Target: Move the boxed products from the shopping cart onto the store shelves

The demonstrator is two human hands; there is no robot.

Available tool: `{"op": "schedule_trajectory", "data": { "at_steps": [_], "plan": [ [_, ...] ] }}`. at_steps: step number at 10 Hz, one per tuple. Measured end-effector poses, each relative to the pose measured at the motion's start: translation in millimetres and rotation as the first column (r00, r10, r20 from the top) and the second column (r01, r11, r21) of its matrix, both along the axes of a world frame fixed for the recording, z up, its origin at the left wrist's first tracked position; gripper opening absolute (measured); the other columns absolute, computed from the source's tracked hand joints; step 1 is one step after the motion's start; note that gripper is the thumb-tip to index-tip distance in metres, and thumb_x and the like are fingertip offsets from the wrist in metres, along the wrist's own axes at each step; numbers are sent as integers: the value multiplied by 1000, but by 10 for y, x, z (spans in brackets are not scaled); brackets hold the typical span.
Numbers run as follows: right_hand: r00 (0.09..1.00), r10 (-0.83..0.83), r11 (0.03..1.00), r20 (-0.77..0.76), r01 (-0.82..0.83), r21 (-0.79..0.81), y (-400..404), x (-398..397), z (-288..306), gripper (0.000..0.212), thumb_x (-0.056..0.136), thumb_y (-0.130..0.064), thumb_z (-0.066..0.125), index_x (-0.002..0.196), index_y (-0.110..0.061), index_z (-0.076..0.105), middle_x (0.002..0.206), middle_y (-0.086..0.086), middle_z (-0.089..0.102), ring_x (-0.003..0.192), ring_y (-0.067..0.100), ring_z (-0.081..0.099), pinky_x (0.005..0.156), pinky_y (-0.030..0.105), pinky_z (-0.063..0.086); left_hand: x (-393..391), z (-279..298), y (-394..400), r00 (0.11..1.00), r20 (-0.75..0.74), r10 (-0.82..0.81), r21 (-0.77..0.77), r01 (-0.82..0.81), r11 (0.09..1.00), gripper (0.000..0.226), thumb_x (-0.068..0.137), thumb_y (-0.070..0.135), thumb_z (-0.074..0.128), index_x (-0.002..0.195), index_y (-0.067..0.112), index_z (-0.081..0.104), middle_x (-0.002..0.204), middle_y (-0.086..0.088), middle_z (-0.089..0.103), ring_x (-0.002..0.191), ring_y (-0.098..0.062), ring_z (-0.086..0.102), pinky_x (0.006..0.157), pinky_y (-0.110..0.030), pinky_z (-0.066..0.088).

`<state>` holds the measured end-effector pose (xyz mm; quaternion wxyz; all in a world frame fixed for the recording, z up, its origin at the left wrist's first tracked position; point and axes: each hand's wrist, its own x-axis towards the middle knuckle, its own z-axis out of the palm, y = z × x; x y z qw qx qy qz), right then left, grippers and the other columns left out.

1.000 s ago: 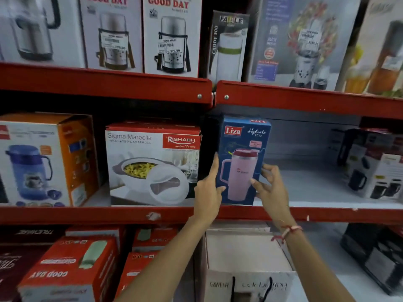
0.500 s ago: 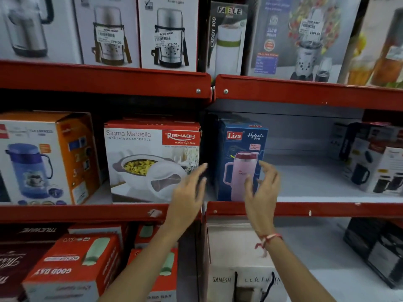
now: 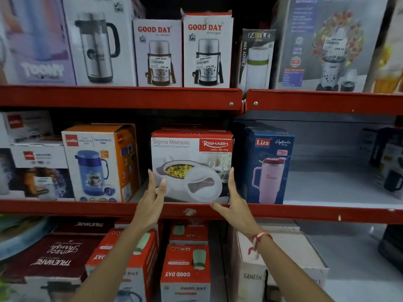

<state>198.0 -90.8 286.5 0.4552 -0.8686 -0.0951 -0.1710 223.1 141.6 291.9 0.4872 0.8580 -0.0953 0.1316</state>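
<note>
Bracketing the Sigma Marbella casserole box (image 3: 192, 164) is where I find both hands: it stands upright on the red middle shelf (image 3: 65, 209), front face toward me, its long axis running side to side along the shelf edge. My left hand (image 3: 150, 205) sits at the box's lower left corner, about seven o'clock from its centre, fingers spread and loose; the fingertips overlap the corner, but I cannot tell whether they press on it. My right hand (image 3: 234, 205) sits at five o'clock, palm turned inward, fingers straight up along the right edge, thumb low across the bottom front. Neither hand has closed around anything.

So the box lies straight ahead and slightly above the fingers, between the two palms, both hands about equally near. Since the long axis runs across, I judge the next move to be a two-sided squeeze or a nudge to square it, not a one-handed grab.

At three o'clock, just beside it, stands the blue Liza Hydrate Pro box (image 3: 269, 168), leaving the right fingers only a narrow gap. At nine o'clock, with a wider gap, is the orange Cello Tea Express box (image 3: 99, 164). At twelve o'clock, on the shelf above, stand two Good Day flask boxes (image 3: 207, 51).
</note>
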Motion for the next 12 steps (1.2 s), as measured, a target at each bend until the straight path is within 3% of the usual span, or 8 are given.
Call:
{"op": "schedule_trajectory", "data": {
  "at_steps": [1,3,4,6,7,9,11,12],
  "plan": [
    [1000,-11,999,-13,10,-49,-17,8,-7,108,84,-30,66,140,-49,-24,152,-1,36,131,26,45,104,35,38,-16,8,24,999,-54,-9,37,11,999,65,89,64,17,140,46,-19,156,-5,22,140,-33,28,112,-50,24],
    [881,-391,906,266,319,278,-254,-117,26,76,86,-26,64,145,-41,17,149,3,34,133,22,38,106,50,41,-197,-22,-508,809,527,260,-61,-269,961,43,95,33,37,134,13,38,130,-10,43,118,-15,42,97,-26,38],
    [734,-639,746,231,518,417,-645,-110,74,78,84,-22,67,145,-33,20,146,11,27,133,32,27,104,55,39,-262,19,-1078,846,521,-117,66,97,993,27,94,23,45,121,23,46,114,5,56,100,0,52,90,-24,50],
    [934,-354,884,43,319,341,-1178,-64,28,96,87,-19,65,148,-37,-7,159,10,11,144,32,17,113,56,22,-241,-25,-1999,920,37,-390,-64,392,918,68,96,28,42,147,32,-3,159,3,4,145,-15,12,120,-40,17],
    [974,-226,932,30,207,298,-1230,-100,51,95,88,-10,62,146,-41,-7,155,6,27,137,32,37,104,50,39,-144,5,-2097,893,-154,-422,-50,420,906,68,97,28,38,146,34,-8,159,-2,10,144,-23,19,119,-44,20],
    [967,-251,955,46,240,173,-1266,-216,-9,96,84,-22,68,134,-62,-5,153,1,31,132,26,41,102,46,43,-158,-72,-2042,911,-116,-396,-43,394,918,69,92,29,47,147,30,7,155,-5,21,139,-23,30,115,-44,30],
    [932,-347,938,107,344,44,-1171,-293,100,92,83,-24,68,148,-38,5,149,5,28,132,31,39,98,47,47,-327,36,-1936,900,-76,-428,50,433,900,68,94,20,47,149,22,6,157,-3,16,143,-20,22,116,-37,25],
    [859,-360,923,363,385,3,-985,-378,440,81,84,-28,66,148,-32,17,153,4,21,137,27,32,105,48,44,-441,319,-1758,904,208,-373,71,366,928,57,95,21,46,146,21,21,154,-1,29,140,-14,28,116,-31,25]
  ]
}}
